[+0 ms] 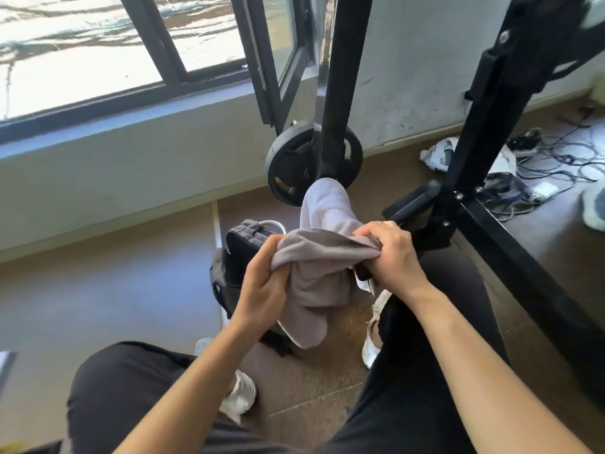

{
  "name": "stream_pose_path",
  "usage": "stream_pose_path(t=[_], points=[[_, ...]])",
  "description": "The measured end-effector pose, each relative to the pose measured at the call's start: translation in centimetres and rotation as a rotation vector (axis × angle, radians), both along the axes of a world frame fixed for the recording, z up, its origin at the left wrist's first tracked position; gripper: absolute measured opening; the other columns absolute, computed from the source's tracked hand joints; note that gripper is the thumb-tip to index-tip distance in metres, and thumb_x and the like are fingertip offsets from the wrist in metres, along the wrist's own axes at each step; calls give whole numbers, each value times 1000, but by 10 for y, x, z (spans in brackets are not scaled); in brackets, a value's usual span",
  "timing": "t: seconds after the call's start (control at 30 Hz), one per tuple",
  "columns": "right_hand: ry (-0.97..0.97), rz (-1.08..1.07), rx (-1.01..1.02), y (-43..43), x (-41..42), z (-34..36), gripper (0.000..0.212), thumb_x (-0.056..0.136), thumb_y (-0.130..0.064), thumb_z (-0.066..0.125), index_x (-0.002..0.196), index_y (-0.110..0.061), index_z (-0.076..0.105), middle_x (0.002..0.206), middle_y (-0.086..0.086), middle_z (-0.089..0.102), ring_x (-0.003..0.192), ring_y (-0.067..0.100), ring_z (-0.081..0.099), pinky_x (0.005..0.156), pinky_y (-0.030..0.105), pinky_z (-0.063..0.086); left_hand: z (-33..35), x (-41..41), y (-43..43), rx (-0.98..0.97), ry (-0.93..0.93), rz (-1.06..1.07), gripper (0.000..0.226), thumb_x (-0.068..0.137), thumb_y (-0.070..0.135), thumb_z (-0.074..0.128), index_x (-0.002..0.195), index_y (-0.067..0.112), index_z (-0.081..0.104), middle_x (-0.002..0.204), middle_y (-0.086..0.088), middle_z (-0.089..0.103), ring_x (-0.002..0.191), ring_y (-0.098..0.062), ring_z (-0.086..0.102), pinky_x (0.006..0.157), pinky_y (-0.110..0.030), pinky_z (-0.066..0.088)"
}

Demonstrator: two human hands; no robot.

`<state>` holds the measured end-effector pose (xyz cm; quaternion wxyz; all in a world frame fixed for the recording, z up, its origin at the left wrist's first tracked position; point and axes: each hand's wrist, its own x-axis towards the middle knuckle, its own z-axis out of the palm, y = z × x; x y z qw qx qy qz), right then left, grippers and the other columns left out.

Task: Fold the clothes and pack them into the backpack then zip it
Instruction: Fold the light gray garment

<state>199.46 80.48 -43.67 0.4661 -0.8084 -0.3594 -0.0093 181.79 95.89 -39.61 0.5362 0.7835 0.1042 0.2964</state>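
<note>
On the brown floor (137, 290) by the window, a dark grey fabric backpack (235, 253) stands. Above it, the left hand (262, 283) and right hand (389, 253) both grip a soft taupe-grey garment (314, 276), bunched and hanging between the knees.

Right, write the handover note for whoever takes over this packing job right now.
Left hand: grips the grey garment at its left edge.
Right hand: grips its right edge.
The garment hangs bunched over the backpack, which stands on the floor between the knees. A paler cloth shows behind.
Done: cannot tell what is packed.
Left: fold this garment, pack it, zip.
</note>
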Motion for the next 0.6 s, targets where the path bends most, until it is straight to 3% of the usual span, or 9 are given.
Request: stream_pose_path(t=[0.1, 0.2, 0.3, 0.33, 0.4, 0.5, 0.6], points=[[139, 75, -9, -7, -19, 12, 18, 81, -2, 69, 92, -16, 69, 79, -1, 69, 75, 20, 65, 69, 40, 56, 0, -22, 12, -3, 67, 73, 23, 98, 2, 45, 101, 6, 67, 93, 0, 69, 90, -4, 62, 83, -20, 48], [214, 212, -90, -3, -44, 16, 31, 77, -2, 70, 101, -22, 72, 85, -5, 72, 83, 16, 68, 76, 40, 58, -11, -41, 28, -52, 146, 220, 24, 94, 10, 49, 95, 21, 71, 89, 11, 71, 86, 0, 63, 78, -19, 48], [447, 447, -333, 10, -72, 10, 6, 89, -31, 71, 92, -26, 72, 81, -12, 71, 80, 5, 66, 77, 36, 55, -26, -52, 50, -57, 198, 428, 21, 92, 17, 53, 92, 27, 71, 89, 5, 73, 83, 0, 63, 78, -30, 51], [525, 525, -437, 15, -83, 10, 21, 90, -44, 70, 87, -23, 70, 78, -12, 68, 75, 3, 62, 75, 35, 52, -28, -55, 56, -50, 207, 461, 19, 91, 17, 54, 93, 25, 71, 87, 8, 72, 81, 1, 63, 77, -30, 50], [689, 667, -601, 21, -100, 8, 47, 86, -59, 70, 96, -13, 71, 87, -3, 71, 82, 5, 63, 85, 43, 55, -27, -57, 62, -22, 225, 453, 19, 88, 18, 56, 97, 22, 71, 87, 11, 72, 81, 2, 63, 78, -30, 50], [965, 789, -495, 26, -111, 14, 38, 94, -36, 71, 119, -8, 69, 115, 9, 75, 108, 19, 70, 100, 42, 55, -29, -56, 70, 34, 298, 451, 31, 81, 27, 56, 107, 22, 71, 100, 3, 74, 96, -14, 67, 88, -39, 54], [1183, 700, -229, 36, -114, 22, 31, 99, -19, 64, 125, -4, 66, 123, 18, 71, 116, 30, 68, 104, 40, 53, -35, -64, 82, -22, 473, 588, 66, 72, 40, 72, 133, 25, 56, 121, 0, 64, 112, -20, 57, 98, -37, 46]])
